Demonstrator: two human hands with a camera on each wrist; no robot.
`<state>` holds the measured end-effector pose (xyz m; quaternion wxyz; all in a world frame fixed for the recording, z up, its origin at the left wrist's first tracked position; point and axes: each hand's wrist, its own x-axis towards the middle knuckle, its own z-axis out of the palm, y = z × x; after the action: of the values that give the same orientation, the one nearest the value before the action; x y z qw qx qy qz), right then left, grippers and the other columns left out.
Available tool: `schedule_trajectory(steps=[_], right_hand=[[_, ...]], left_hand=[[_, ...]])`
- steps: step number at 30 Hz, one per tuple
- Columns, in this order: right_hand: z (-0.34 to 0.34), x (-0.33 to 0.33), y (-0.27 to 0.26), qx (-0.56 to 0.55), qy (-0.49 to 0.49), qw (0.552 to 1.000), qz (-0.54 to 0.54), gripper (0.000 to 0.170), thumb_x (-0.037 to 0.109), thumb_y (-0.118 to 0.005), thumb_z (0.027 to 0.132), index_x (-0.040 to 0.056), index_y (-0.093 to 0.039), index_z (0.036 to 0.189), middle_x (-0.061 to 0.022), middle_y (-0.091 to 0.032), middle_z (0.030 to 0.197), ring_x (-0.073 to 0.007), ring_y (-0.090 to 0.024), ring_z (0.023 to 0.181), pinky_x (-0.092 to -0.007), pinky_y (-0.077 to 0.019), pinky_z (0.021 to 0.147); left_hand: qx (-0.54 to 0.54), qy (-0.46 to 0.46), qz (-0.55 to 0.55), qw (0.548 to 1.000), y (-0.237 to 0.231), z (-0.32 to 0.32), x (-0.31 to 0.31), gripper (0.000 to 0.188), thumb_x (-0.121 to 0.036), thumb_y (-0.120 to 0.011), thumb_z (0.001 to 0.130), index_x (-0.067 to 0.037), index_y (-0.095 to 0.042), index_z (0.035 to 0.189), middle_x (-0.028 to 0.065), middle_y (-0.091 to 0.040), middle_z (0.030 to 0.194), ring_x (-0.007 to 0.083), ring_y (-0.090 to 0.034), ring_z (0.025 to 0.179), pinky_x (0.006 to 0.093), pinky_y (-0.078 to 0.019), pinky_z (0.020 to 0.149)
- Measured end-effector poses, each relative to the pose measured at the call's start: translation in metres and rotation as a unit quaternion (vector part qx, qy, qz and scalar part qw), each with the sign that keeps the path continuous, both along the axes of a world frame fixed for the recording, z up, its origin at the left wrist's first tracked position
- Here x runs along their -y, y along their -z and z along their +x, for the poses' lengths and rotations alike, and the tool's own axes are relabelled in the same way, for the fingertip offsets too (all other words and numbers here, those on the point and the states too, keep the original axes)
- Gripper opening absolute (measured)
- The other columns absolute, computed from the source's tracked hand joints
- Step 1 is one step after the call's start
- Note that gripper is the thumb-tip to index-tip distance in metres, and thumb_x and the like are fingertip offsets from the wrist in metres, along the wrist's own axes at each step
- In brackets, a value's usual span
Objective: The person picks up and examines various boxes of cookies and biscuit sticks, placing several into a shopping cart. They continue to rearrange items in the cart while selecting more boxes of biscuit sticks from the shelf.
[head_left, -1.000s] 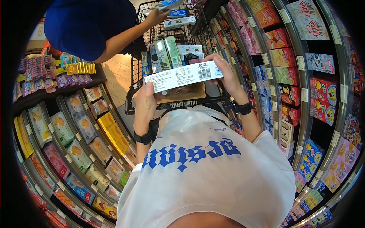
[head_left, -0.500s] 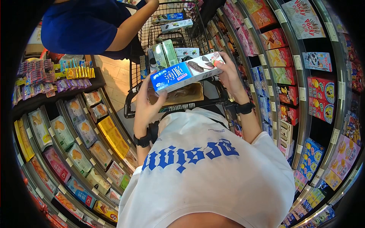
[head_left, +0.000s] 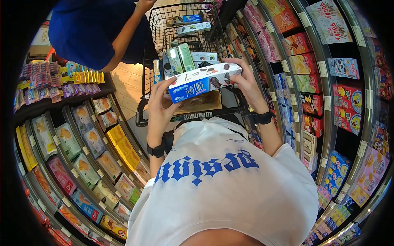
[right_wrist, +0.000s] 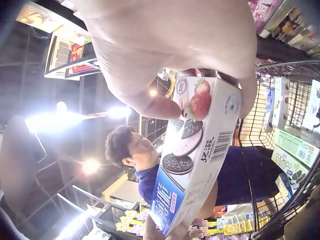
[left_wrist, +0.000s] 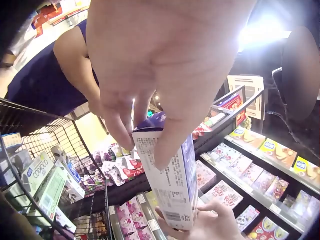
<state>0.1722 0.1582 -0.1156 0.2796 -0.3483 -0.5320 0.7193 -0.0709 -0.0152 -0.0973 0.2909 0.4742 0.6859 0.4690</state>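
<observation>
Both hands hold a long blue and white cookie box (head_left: 207, 83) above the shopping cart's handle. It shows dark sandwich cookies and strawberries, and in the right wrist view a barcode lies along one side of the cookie box (right_wrist: 202, 145). My left hand (head_left: 158, 104) grips the blue end, fingers over the top edge and thumb on the near side. At the white end, my right hand (head_left: 249, 84) pinches it between thumb and fingers. Printed small text covers the side of the box (left_wrist: 162, 182) facing the left wrist camera.
The wire cart (head_left: 148, 41) holds green cookie boxes (head_left: 180, 57) and several other boxes. A person in dark blue (head_left: 82, 33) stands beside it at the left. Snack shelves (head_left: 328, 102) line the right, more shelves (head_left: 61, 106) the left. Hanging candy packs (head_left: 41, 82) fill a rack.
The box has turned from its white text side to its blue cookie front, now tipped so the white top edge shows. The other person's arm has drawn back from the cart, where they held a package.
</observation>
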Motion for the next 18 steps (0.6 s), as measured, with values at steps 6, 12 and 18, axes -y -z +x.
schedule_trajectory(steps=[6,12,18], right_hand=[[-0.001,0.001,0.001,0.016,-0.008,0.999,0.044,0.045,0.006,-0.055,0.087,0.0047,-0.057,0.132,-0.0072,-0.059,0.131,-0.0150,-0.056,0.116,-0.0281,-0.0464,0.097],[-0.001,0.000,0.007,0.057,-0.034,0.996,0.053,0.049,0.017,-0.056,0.096,0.0037,-0.050,0.143,-0.0085,-0.056,0.140,-0.0159,-0.054,0.126,-0.0289,-0.0440,0.103],[-0.005,0.004,0.007,0.081,-0.038,0.993,0.076,0.057,0.027,-0.062,0.101,0.0033,-0.045,0.149,-0.0127,-0.055,0.140,-0.0194,-0.051,0.131,-0.0316,-0.0384,0.111]], left_hand=[[0.002,-0.003,0.011,1.000,0.006,-0.001,0.002,0.069,0.002,-0.081,0.075,-0.007,-0.057,0.140,0.0112,-0.066,0.124,0.0180,-0.065,0.103,0.0302,-0.0529,0.090],[-0.007,-0.008,0.008,1.000,0.000,0.002,0.000,0.084,-0.006,-0.086,0.076,-0.007,-0.048,0.151,0.0127,-0.065,0.126,0.0188,-0.066,0.106,0.0314,-0.0539,0.089],[0.046,-0.031,-0.042,0.998,0.002,-0.001,-0.001,0.078,-0.022,-0.080,0.088,0.002,-0.042,0.152,0.0204,-0.065,0.127,0.0258,-0.068,0.109,0.0335,-0.0537,0.090]])
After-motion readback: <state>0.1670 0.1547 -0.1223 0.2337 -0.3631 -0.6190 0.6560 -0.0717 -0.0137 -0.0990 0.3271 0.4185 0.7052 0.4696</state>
